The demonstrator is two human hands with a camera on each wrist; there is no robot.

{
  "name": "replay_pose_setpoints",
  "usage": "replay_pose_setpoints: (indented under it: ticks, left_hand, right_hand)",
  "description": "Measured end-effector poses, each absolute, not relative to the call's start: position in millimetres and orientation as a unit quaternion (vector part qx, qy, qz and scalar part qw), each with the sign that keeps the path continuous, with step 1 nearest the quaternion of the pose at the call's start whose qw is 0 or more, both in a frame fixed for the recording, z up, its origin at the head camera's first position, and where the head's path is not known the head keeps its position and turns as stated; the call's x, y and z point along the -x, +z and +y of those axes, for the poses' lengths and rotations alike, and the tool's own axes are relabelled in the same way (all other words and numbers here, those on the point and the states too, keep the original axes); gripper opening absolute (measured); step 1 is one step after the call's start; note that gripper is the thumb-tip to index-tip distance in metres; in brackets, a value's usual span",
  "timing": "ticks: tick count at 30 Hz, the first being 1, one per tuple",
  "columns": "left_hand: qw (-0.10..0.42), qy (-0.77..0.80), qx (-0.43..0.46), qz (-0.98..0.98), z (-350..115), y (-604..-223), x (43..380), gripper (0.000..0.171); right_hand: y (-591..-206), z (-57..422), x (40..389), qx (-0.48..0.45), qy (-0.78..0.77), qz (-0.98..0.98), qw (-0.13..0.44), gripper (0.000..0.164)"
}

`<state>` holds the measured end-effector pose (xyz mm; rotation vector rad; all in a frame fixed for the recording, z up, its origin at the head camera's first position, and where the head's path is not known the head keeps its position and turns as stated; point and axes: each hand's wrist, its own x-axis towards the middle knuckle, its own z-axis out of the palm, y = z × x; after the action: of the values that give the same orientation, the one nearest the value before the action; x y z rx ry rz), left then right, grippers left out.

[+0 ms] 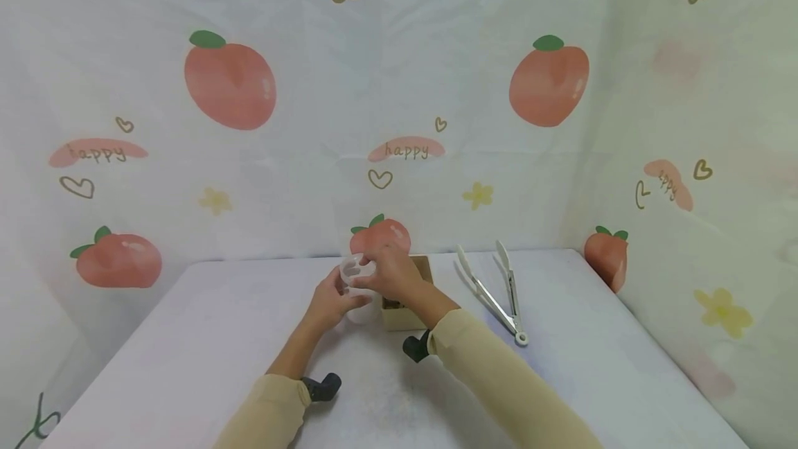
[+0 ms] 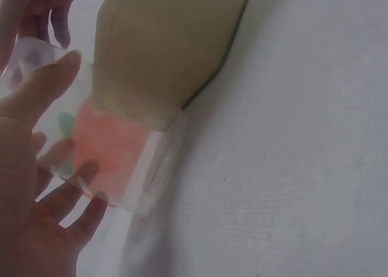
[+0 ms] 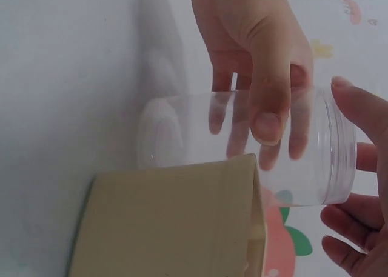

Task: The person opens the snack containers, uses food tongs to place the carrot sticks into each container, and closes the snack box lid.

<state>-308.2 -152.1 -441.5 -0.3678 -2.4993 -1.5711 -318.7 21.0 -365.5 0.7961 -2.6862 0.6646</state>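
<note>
A clear plastic jar (image 3: 194,116) stands upright just left of a cardboard box (image 1: 408,319). My left hand (image 1: 328,302) grips the jar's body from the left, thumb on one side and fingers on the other, as the left wrist view shows. At the top, my right hand (image 1: 394,272) has its thumb and fingers around the clear screw lid (image 3: 344,168). The lid sits on the jar's mouth. Through the transparent wall I see nothing inside the jar. My right forearm crosses over the box and hides part of its opening.
The beige box is open at the top, with something dark low inside near its front. Right of it lie metal tongs (image 1: 512,321) with pale tips, spread apart. A white cloth covers the table (image 1: 206,338), and a printed curtain (image 1: 299,179) hangs behind.
</note>
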Motion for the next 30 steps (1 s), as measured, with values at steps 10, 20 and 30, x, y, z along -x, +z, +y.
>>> replay_pose_setpoints:
  ticks: [10,20,30]
  left_hand:
    - [0.054,-0.511,0.122,-0.849,-159,-435,311,0.077]
    - [0.038,-0.527,0.135,-0.838,-160,-434,319,0.074]
    - [0.028,-0.528,0.140,-0.837,-161,-434,322,0.071]
  right_hand:
    - [-370,20,326,-0.318,0.229,-0.909,0.140,0.039]
    - [-372,24,329,-0.352,0.245,-0.888,0.167,0.036]
    - [-376,26,331,-0.372,0.255,-0.872,0.189,0.033]
